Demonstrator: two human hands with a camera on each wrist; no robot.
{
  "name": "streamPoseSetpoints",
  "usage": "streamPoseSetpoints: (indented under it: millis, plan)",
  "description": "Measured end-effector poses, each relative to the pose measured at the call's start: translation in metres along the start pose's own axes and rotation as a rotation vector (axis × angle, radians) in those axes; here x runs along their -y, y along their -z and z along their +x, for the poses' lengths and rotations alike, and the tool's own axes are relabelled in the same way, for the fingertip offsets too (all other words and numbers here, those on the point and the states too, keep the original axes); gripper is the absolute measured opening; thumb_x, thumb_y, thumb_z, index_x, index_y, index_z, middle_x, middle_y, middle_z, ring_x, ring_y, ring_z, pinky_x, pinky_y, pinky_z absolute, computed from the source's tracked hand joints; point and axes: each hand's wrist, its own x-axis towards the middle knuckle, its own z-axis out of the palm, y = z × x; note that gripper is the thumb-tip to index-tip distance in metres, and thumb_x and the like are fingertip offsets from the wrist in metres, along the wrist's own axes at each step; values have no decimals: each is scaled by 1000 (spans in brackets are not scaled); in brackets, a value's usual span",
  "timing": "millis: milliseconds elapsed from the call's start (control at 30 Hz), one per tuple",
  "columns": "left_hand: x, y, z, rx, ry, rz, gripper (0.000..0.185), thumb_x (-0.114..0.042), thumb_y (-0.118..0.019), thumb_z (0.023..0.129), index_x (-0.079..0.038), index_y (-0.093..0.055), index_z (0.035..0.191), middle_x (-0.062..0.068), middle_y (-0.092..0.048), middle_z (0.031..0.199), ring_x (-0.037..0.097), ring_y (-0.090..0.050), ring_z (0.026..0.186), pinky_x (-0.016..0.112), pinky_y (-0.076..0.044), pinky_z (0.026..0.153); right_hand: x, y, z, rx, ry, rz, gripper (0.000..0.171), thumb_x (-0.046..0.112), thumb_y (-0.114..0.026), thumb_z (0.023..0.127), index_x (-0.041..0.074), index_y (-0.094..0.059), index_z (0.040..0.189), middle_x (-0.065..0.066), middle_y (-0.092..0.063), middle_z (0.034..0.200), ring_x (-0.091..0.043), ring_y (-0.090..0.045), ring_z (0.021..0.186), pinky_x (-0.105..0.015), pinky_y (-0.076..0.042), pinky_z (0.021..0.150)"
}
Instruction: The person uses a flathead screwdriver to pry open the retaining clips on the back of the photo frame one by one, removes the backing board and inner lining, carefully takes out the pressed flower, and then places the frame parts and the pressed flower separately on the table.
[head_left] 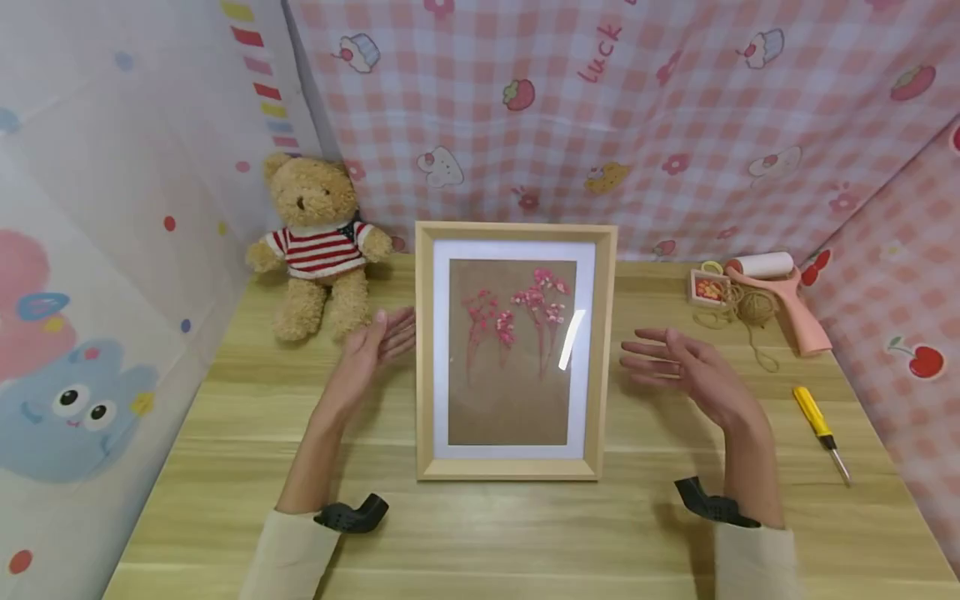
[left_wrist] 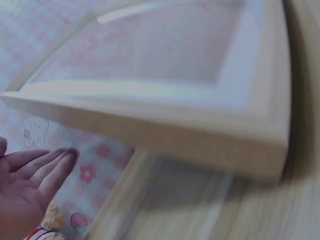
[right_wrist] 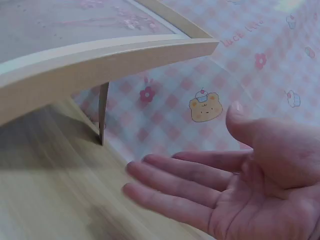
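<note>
A light wooden picture frame (head_left: 425, 350) stands in the middle of the table, leaning back. Behind its glass, pink dried flowers (head_left: 534, 300) lie on a brown backing with a white mat border. In the right wrist view, a thin support leg (right_wrist: 103, 115) props the frame from behind. My left hand (head_left: 367, 350) is held with straight fingers beside the frame's left edge, palm toward it. On the other side, my right hand (head_left: 693, 371) hovers a little apart from the right edge, fingers extended and palm facing in. Neither hand grips anything.
A teddy bear (head_left: 311, 225) in a striped shirt sits at the back left. At the back right lie a white roll (head_left: 765, 265) with a pink handle, twine (head_left: 753, 307) and a small box (head_left: 708, 287). A yellow screwdriver (head_left: 813, 412) rests at the right.
</note>
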Motion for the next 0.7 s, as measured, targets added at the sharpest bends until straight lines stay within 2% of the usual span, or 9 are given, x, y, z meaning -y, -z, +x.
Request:
streamPoseSetpoints:
  millis: [33,100,233,333,467,533,600,667,700]
  plan:
    - [-2,-2,1,2,56,-82,74,-45,-26,121,15,-36,163,36,-41,166,48,-47,152,31,-51,118,0,0,3,47,0,39,62,31,-26,122,-16,-33,162,-5,-71,149,-19,-71,133,-39,-61,108]
    - [-5,-6,2,-3,151,-168,68,-38,-24,123,15,-36,163,35,-40,167,46,-47,153,26,-53,115,-2,-3,10,98,-13,92,69,36,-24,122,-20,-28,162,2,-73,143,-17,-71,133,-39,-61,108]
    - [-8,-8,2,-16,244,-225,59,-24,-22,121,15,-33,164,35,-37,169,46,-43,155,24,-54,114,-4,-14,23,101,-16,206,66,43,-24,120,-5,-55,154,1,-76,136,-16,-74,127,-38,-63,104]
    - [-11,-8,2,-10,275,-228,59,-23,-23,120,16,-31,164,36,-36,169,47,-43,155,25,-54,113,-4,-22,29,75,-13,252,60,49,-31,117,5,-62,145,1,-78,131,-14,-75,123,-35,-65,101]
    - [-14,-9,1,-7,302,-203,61,-26,-37,119,16,-31,164,38,-42,165,33,-64,142,26,-57,110,-6,-30,34,68,-37,219,87,50,-42,115,-21,-23,162,7,-77,128,-11,-74,120,-33,-64,99]
    - [-15,-10,-1,2,298,-166,65,-28,-46,118,14,-32,165,37,-45,164,26,-67,135,28,-57,111,-6,-33,35,77,-45,209,93,42,-48,116,-26,-5,162,8,-77,127,-10,-75,117,-32,-64,98]
    - [-16,-11,-2,26,289,-123,68,-29,-52,116,12,-32,166,35,-47,164,28,-66,135,31,-57,112,-5,-35,36,87,-52,193,88,30,-55,116,-26,-7,162,7,-79,124,-10,-76,113,-32,-65,96]
    - [-16,-12,-2,47,278,-81,70,-28,-55,114,10,-30,168,32,-46,166,34,-60,143,33,-55,115,-3,-39,37,92,-62,164,70,17,-60,114,-23,-26,161,6,-81,117,-10,-78,108,-33,-66,93]
    - [-16,-12,-3,54,274,-62,71,-27,-56,114,10,-29,168,32,-44,167,38,-56,147,33,-55,115,-3,-41,37,98,-66,152,58,11,-61,113,-18,-40,158,4,-82,113,-11,-78,105,-33,-67,92]
